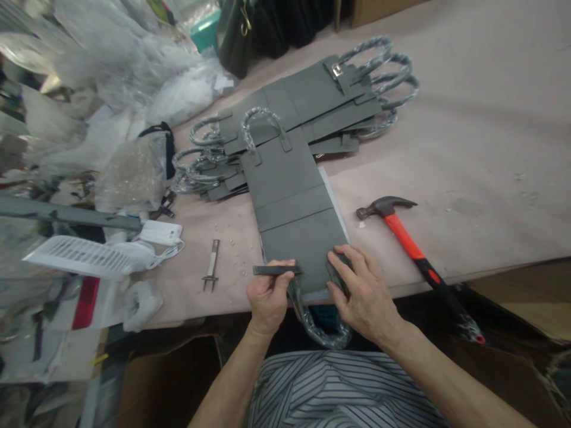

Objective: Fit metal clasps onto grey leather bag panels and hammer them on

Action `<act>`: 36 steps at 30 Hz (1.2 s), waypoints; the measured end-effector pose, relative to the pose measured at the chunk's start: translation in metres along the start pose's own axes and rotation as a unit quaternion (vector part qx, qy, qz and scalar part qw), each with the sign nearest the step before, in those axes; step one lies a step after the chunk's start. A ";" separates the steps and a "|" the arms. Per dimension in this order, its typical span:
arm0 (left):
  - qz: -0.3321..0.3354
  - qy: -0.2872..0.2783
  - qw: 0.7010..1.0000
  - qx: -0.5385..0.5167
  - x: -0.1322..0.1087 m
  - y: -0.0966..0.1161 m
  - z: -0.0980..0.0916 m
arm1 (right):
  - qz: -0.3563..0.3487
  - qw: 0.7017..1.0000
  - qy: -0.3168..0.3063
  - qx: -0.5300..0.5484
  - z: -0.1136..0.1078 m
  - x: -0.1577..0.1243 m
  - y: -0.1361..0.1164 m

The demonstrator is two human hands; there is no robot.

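Observation:
A flat grey bag panel [292, 202] lies lengthwise on the table in front of me, with a plastic-wrapped handle [263, 122] at its far end and another wrapped handle [323, 330] hanging over the near table edge. My left hand [267, 294] is closed on a thin dark metal tool [274, 270] held flat against the panel's near left corner. My right hand [361, 291] presses down on the panel's near right corner, fingers curled over a dark handle tab.
A stack of similar grey panels [312, 101] with wrapped handles lies behind. A hammer [410, 244] with a red and black handle rests to the right. A small pronged metal tool [212, 264] lies left. Plastic bags, a white fan [89, 255] and clutter fill the left.

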State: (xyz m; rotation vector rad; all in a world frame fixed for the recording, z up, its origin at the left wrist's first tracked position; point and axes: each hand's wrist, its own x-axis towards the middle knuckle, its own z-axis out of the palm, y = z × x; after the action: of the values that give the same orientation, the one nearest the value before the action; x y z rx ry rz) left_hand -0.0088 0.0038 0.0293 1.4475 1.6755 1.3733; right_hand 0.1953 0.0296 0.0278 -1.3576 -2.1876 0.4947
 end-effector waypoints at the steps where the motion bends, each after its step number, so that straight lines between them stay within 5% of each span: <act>1: 0.004 -0.008 1.000 0.007 0.000 0.000 0.000 | 0.001 1.000 0.000 0.002 0.000 0.000 0.000; 9: 0.103 -0.040 0.993 0.036 -0.004 0.005 0.010 | 0.006 1.000 -0.002 0.005 0.001 -0.002 0.001; 28: 0.192 -0.063 0.976 0.078 0.000 0.008 0.019 | 0.014 1.000 0.002 0.014 0.000 -0.002 -0.001; 36: 0.204 -0.027 0.975 0.089 -0.005 0.004 0.022 | 0.012 1.000 0.002 0.011 0.003 -0.003 0.000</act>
State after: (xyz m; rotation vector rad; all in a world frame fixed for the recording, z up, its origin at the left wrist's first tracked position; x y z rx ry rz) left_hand 0.0134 0.0065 0.0248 2.0001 1.5544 1.3998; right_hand 0.1953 0.0268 0.0247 -1.3745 -2.1575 0.5225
